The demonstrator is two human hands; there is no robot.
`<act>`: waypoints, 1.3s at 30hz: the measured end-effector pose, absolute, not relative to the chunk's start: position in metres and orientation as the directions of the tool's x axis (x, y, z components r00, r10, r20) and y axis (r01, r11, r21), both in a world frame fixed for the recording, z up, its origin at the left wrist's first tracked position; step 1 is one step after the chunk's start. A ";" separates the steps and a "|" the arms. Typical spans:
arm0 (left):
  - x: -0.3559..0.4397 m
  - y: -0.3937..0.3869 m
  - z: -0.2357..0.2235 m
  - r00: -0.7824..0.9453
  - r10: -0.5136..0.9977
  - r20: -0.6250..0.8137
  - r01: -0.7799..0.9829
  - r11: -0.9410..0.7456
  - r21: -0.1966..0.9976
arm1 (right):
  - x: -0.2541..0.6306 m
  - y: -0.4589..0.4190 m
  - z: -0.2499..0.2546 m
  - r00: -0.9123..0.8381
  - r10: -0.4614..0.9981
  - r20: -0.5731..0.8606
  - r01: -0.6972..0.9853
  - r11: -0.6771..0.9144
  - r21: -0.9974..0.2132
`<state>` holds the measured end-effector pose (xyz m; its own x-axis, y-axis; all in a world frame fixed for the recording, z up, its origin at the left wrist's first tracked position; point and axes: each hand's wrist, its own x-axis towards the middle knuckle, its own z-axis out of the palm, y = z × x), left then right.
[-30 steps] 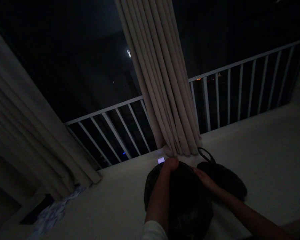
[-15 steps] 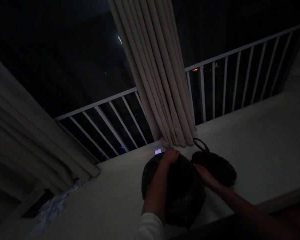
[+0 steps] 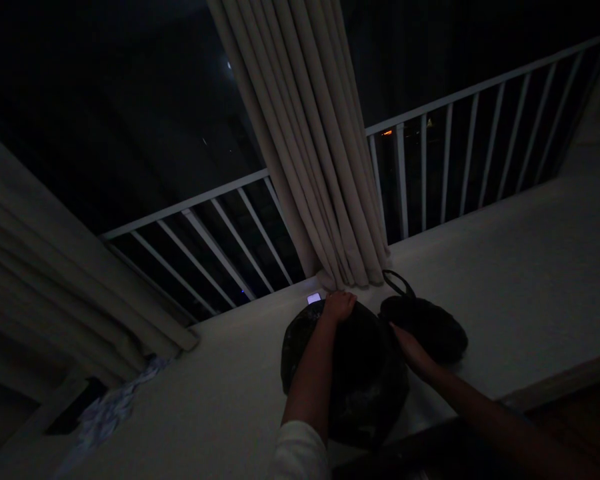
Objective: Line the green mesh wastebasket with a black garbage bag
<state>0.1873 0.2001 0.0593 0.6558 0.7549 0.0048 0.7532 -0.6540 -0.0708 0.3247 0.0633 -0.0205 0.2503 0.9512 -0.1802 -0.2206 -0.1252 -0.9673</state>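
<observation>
- A large dark bag (image 3: 373,403) sits on the pale ledge (image 3: 230,373), directly in front of you, its mouth apparently open.
- Your left hand (image 3: 339,307) rests over the bag's far rim; whether its fingers close on the material, you cannot tell from here.
- Your right hand (image 3: 411,348) touches the bag's right side, fingers near the rim — its grip is lost in shadow.
- As for progress, the mouth looks spread and both hands are in place; how much handling is left, the darkness hides.
- Just beside your right hand lies a smaller black bag (image 3: 430,330), its strap (image 3: 399,283) looped upward.
- A lit screen (image 3: 313,298) glows by the far rim, near the foot of a beige curtain (image 3: 305,133) — white railing (image 3: 483,87) and night beyond.
</observation>
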 end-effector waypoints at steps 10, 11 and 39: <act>0.192 0.195 0.055 0.700 0.714 -0.018 0.711 -0.699 -0.081 | 0.321 0.020 -0.039 -0.036 0.953 -0.299 -0.519 -0.274 -0.810; 0.193 0.196 0.054 0.698 0.716 -0.021 0.713 -0.697 -0.082 | 0.321 0.018 -0.041 -0.006 0.952 -0.306 -0.510 -0.266 -0.818; 0.156 0.031 0.091 0.569 0.804 -0.174 0.816 -0.526 0.240 | 0.374 0.048 0.013 -0.045 0.919 0.393 0.457 0.369 -0.809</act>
